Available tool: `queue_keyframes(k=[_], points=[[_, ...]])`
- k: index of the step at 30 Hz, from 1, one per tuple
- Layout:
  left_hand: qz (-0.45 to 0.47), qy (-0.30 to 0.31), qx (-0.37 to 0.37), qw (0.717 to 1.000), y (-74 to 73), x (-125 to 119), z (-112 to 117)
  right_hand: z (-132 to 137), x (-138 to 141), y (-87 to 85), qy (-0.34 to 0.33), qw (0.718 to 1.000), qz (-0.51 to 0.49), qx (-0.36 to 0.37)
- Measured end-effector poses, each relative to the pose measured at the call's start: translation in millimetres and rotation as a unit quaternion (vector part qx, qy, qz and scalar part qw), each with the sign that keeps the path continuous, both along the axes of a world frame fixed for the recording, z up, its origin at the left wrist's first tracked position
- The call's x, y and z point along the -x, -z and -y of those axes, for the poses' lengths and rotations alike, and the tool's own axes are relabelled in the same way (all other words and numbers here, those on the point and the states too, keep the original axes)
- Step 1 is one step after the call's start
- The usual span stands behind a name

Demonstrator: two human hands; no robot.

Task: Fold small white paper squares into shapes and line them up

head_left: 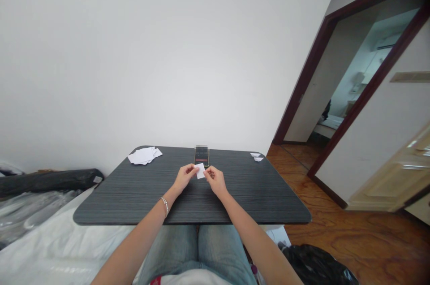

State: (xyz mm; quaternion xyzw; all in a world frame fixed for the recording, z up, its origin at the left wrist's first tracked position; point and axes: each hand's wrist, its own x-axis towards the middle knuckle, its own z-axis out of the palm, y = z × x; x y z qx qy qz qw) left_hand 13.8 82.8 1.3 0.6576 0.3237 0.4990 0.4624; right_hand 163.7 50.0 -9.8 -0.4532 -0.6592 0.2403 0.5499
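Between my two hands is a small white piece of paper [200, 171], tilted above the dark table. My left hand [184, 176] pinches its left edge with thumb and fingertips. On the opposite edge, my right hand [215, 179] pinches the paper the same way. Just behind the paper a phone [202, 153] stands near the table's back edge, its lower part partly covered by the sheet. A loose pile of white paper sheets [143, 155] lies at the back left. Two small folded white papers [258, 159] rest at the back right.
The dark wood-grain table [134, 200] has rounded corners and meets a white wall [188, 52]. Plastic-wrapped items [36, 206] and a long black roll [50, 182] lie at left. A black plastic bag [316, 265] sits on the wooden floor at right, near a doorway.
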Motion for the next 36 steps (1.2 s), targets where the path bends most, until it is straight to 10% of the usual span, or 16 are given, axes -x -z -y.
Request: queue_keyframes(k=[13, 36], points=[[-0.007, -0.01, -0.019, 1.0, 0.7, 0.6, 1.3, -3.9, 1.5, 4.4, -0.077, 0.995, -0.032, 0.053], [0.025, 0.001, -0.01, 1.0, -1.2, -2.9, 3.7, -6.4, -4.3, -1.1, -0.02, 0.988, -0.151, 0.024]])
